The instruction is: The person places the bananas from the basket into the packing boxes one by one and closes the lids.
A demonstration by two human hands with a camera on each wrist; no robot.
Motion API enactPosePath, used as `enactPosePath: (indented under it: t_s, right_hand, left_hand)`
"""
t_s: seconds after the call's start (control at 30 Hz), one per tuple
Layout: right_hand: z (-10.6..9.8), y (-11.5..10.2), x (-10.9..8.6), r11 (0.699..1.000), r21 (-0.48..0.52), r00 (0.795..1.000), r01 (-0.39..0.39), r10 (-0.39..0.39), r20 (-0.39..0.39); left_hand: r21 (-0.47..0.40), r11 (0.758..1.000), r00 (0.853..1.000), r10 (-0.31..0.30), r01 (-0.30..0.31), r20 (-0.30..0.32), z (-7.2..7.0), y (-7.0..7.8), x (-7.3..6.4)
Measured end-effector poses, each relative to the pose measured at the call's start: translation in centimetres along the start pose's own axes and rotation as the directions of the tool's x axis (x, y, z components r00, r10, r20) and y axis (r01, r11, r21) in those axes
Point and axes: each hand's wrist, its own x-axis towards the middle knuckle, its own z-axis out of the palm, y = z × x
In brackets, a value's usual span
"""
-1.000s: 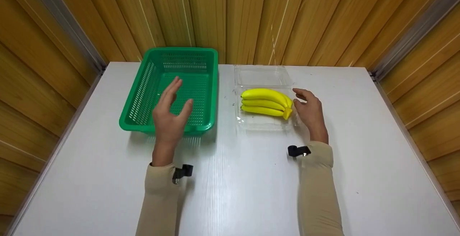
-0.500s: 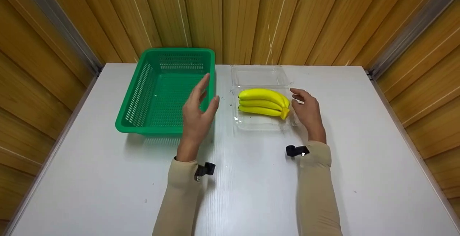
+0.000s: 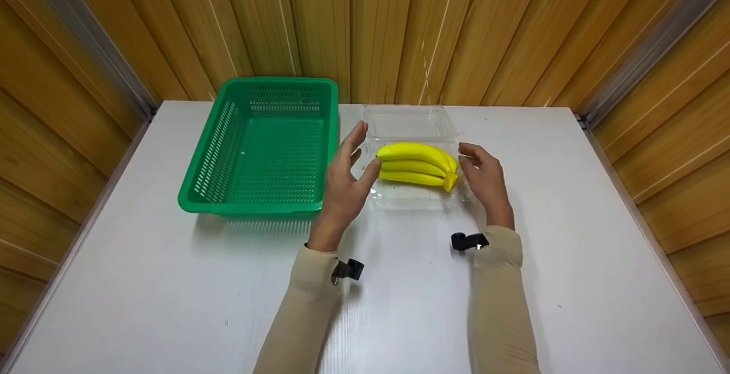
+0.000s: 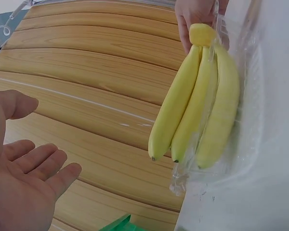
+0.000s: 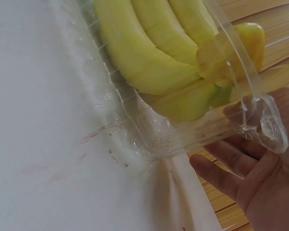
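Note:
A bunch of yellow bananas (image 3: 413, 166) lies in a clear plastic clamshell box (image 3: 408, 198), stem end to the right. The box's lid (image 3: 408, 122) is folded back toward the wall. By the tips of the bananas, at the box's left side, is my left hand (image 3: 344, 188), thumb and fingers spread and holding nothing. In the left wrist view, that hand (image 4: 26, 187) is apart from the fruit (image 4: 195, 101). Beside the stem end, my right hand (image 3: 487, 180) has its fingers loosely bent; the right wrist view shows this hand (image 5: 265, 178) just outside the box's corner (image 5: 272, 127).
A green perforated plastic basket (image 3: 256, 208) stands on the white table (image 3: 410, 317), left of the box and close behind my left hand. Wood-patterned panels (image 3: 376, 32) wall in the table at the back and sides.
My left hand has moved right, from over the basket to the left end of the bananas. My right hand has stayed by the stem end. The head view has shifted slightly.

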Motion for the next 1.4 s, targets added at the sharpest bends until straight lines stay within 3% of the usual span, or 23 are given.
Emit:
enactPosePath:
  t_s: [0.17, 0.47, 0.83, 1.03, 1.27, 1.4]
  right_hand:
    - [0.1, 0.0, -0.1, 1.0, 0.009, 1.0, 0.002, -0.002, -0.014]
    - [-0.4, 0.0, -0.5, 0.999, 0.043, 1.0, 0.022, -0.022, -0.009]
    - [-0.6, -0.1, -0.9, 0.999, 0.043, 1.0, -0.014, 0.014, 0.002]
    - [-0.8, 0.0, -1.1, 0.999, 0.041, 1.0, -0.03, 0.03, 0.009]
    - [-1.0, 0.4, -1.7, 0.995, 0.094, 0.999, -0.031, 0.028, 0.027]
    - [-1.1, 0.6, -1.8, 0.988, 0.144, 0.998, -0.058, 0.052, 0.042]
  left_hand:
    - [0.026, 0.999, 0.999, -0.037, 0.037, 0.022, 1.3, -0.5, -0.1]
    - [0.05, 0.993, 0.993, -0.112, 0.11, 0.029, 2.8, -2.9, -0.3]
    - [0.064, 0.962, 0.961, -0.269, 0.266, 0.055, 3.1, -5.4, -0.6]
    - [-0.017, 0.964, 0.962, -0.262, 0.264, 0.072, 3.2, -7.1, -0.9]
    - [-0.134, 0.935, 0.943, -0.316, 0.328, 0.108, 3.4, -8.0, -1.1]
    - [-0.19, 0.931, 0.949, -0.3, 0.313, 0.095, 3.4, -8.4, -1.2]
